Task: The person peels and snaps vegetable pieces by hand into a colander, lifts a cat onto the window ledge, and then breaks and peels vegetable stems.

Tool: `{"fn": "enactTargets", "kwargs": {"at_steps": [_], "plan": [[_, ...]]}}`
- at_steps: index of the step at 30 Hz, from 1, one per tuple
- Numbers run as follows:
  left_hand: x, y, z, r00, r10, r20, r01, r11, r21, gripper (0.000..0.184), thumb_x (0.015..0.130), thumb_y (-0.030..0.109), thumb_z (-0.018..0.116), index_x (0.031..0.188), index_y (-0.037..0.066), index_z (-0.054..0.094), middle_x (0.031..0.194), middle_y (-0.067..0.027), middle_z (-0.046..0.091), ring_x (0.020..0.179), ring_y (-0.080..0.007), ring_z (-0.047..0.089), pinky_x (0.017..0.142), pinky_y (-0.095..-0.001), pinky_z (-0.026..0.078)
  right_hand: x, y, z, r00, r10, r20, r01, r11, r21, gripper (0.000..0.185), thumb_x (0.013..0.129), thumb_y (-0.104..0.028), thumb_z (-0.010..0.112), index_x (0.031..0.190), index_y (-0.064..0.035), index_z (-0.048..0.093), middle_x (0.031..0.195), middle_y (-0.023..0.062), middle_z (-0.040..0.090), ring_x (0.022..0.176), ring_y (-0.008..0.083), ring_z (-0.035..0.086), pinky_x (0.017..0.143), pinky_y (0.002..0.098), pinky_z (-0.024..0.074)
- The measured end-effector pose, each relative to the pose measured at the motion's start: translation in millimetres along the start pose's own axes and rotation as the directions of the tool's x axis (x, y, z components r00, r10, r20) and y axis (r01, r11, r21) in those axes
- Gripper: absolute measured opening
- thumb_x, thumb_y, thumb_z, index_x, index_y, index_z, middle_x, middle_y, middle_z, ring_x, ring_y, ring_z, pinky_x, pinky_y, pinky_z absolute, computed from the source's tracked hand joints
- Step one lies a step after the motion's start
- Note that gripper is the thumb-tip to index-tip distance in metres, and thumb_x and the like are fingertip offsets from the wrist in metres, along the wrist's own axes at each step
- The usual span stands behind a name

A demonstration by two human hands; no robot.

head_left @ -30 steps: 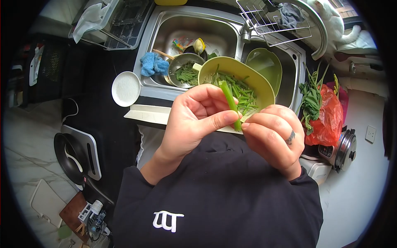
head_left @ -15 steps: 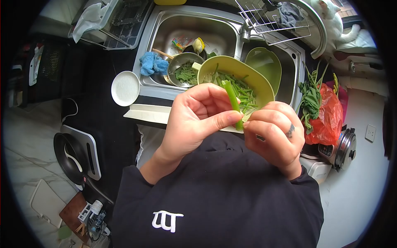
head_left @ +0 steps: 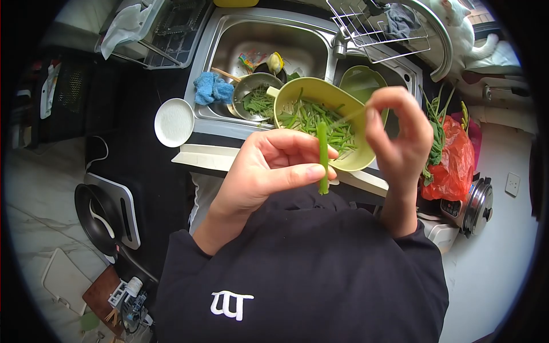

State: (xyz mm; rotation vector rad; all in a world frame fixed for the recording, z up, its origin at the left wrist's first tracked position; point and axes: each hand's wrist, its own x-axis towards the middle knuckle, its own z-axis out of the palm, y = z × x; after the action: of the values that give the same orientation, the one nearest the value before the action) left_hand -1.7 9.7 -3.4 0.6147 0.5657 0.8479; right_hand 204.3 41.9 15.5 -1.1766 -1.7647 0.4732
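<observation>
Between the thumb and fingers of my left hand (head_left: 274, 163) is a short green stem (head_left: 323, 157), held nearly upright in front of the green colander (head_left: 366, 151). My right hand (head_left: 400, 128) is raised over the colander's right side, with thumb and forefinger pinched on a thin, pale strand (head_left: 350, 117) that trails left toward the stem's top. Many cut green stems (head_left: 311, 117) lie in the colander. Beside it on the left, a metal bowl (head_left: 251, 86) holds green leaves and scraps (head_left: 258, 103).
The double sink (head_left: 229, 34) lies beyond, with another green basin (head_left: 360, 80) in its right bowl. A blue cloth (head_left: 213, 90) and white plate (head_left: 174, 123) are left. At right are leafy greens (head_left: 436, 137), a red bag (head_left: 454, 160) and a cooker (head_left: 477, 206). A white cat (head_left: 457, 28) is upper right.
My right hand has moved up and away from the stem's lower end, drawing out the thin strand. My left hand has lowered slightly, and the stem is now more upright.
</observation>
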Motion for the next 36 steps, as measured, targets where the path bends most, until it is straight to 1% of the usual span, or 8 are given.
{"fn": "enactTargets", "kwargs": {"at_steps": [2, 4, 8, 10, 12, 19, 21, 36], "plan": [[-1.0, 1.7, -6.2, 1.000, -0.022, -0.012, 0.021, 0.999, -0.047, 0.029, 0.081, 0.003, 0.065, 0.108, -0.007, 0.061, 0.089, -0.0149, 0.068, 0.079, -0.0217, 0.067, 0.074, -0.0323, 0.054, 7.7, 10.8, 6.5, 0.998, -0.020, -0.061, 0.014, 0.996, -0.093, 0.010, 0.073, 0.006, 0.063, 0.080, -0.0001, 0.059, 0.073, 0.0059, 0.059, 0.066, 0.0144, 0.059, 0.062, 0.0257, 0.0468], [-2.7, 4.7, -9.7, 1.000, 0.009, -0.027, -0.011, 0.997, -0.080, 0.030, 0.082, 0.005, 0.065, 0.109, -0.006, 0.061, 0.089, -0.0146, 0.068, 0.079, -0.0218, 0.067, 0.075, -0.0325, 0.054, 9.6, 8.3, 11.8, 0.999, -0.053, -0.012, 0.052, 0.996, -0.074, 0.014, 0.072, 0.007, 0.064, 0.083, 0.0001, 0.059, 0.077, 0.0071, 0.062, 0.069, 0.0153, 0.061, 0.064, 0.0257, 0.0480], [-5.2, 8.0, -14.3, 0.992, 0.083, -0.100, -0.092, 0.992, -0.088, 0.031, 0.082, 0.008, 0.066, 0.109, -0.005, 0.061, 0.089, -0.0140, 0.068, 0.079, -0.0217, 0.066, 0.077, -0.0330, 0.053, -5.8, -14.3, 26.7, 0.995, -0.098, 0.019, 0.093, 0.980, 0.177, 0.027, 0.067, 0.013, 0.064, 0.091, 0.0009, 0.061, 0.086, 0.0106, 0.065, 0.071, 0.0193, 0.063, 0.065, 0.0276, 0.0511], [-5.3, 7.0, -18.8, 0.988, 0.110, -0.105, -0.120, 0.988, -0.094, 0.030, 0.083, 0.008, 0.065, 0.109, -0.004, 0.061, 0.090, -0.0135, 0.067, 0.081, -0.0207, 0.066, 0.078, -0.0328, 0.053, -6.1, -29.6, 18.5, 0.919, -0.314, 0.237, 0.294, 0.949, 0.115, 0.031, 0.060, 0.012, 0.066, 0.089, 0.0013, 0.064, 0.084, 0.0106, 0.064, 0.069, 0.0210, 0.063, 0.061, 0.0294, 0.0515], [-4.8, 5.9, -22.3, 0.988, 0.153, -0.026, -0.155, 0.977, -0.148, 0.025, 0.086, 0.001, 0.064, 0.110, -0.004, 0.062, 0.096, -0.0097, 0.068, 0.091, -0.0154, 0.065, 0.085, -0.0284, 0.052, -9.5, -34.5, 21.5, 0.907, -0.347, 0.237, 0.324, 0.937, 0.132, 0.034, 0.055, 0.010, 0.066, 0.087, 0.0012, 0.066, 0.082, 0.0107, 0.063, 0.068, 0.0229, 0.063, 0.059, 0.0313, 0.0519], [-6.6, 3.3, -17.6, 0.980, 0.190, -0.060, -0.194, 0.979, -0.069, 0.024, 0.084, 0.000, 0.066, 0.108, -0.003, 0.062, 0.095, -0.0075, 0.067, 0.090, -0.0124, 0.064, 0.084, -0.0259, 0.051, -14.1, -37.5, 20.3, 0.899, -0.380, 0.219, 0.376, 0.924, 0.062, 0.026, 0.064, 0.009, 0.071, 0.089, 0.0035, 0.065, 0.081, 0.0121, 0.064, 0.067, 0.0233, 0.064, 0.056, 0.0307, 0.0528], [-7.9, 5.3, -13.5, 0.976, 0.187, -0.115, -0.189, 0.982, -0.003, 0.026, 0.082, -0.001, 0.064, 0.108, -0.006, 0.060, 0.093, -0.0129, 0.066, 0.085, -0.0184, 0.065, 0.082, -0.0313, 0.051, -14.7, -37.1, 19.2, 0.894, -0.392, 0.218, 0.389, 0.919, 0.060, 0.026, 0.064, 0.009, 0.071, 0.089, 0.0038, 0.065, 0.081, 0.0122, 0.063, 0.066, 0.0234, 0.064, 0.056, 0.0309, 0.0529], [-8.9, 1.6, -4.0, 0.957, 0.251, -0.143, -0.253, 0.968, 0.010, 0.026, 0.081, -0.002, 0.065, 0.107, -0.006, 0.061, 0.092, -0.0126, 0.067, 0.084, -0.0182, 0.066, 0.081, -0.0303, 0.053, -19.7, -35.9, 15.7, 0.889, -0.406, 0.211, 0.411, 0.912, 0.023, 0.025, 0.063, 0.008, 0.072, 0.086, 0.0032, 0.063, 0.079, 0.0111, 0.062, 0.064, 0.0227, 0.063, 0.054, 0.0308, 0.0519]]}}
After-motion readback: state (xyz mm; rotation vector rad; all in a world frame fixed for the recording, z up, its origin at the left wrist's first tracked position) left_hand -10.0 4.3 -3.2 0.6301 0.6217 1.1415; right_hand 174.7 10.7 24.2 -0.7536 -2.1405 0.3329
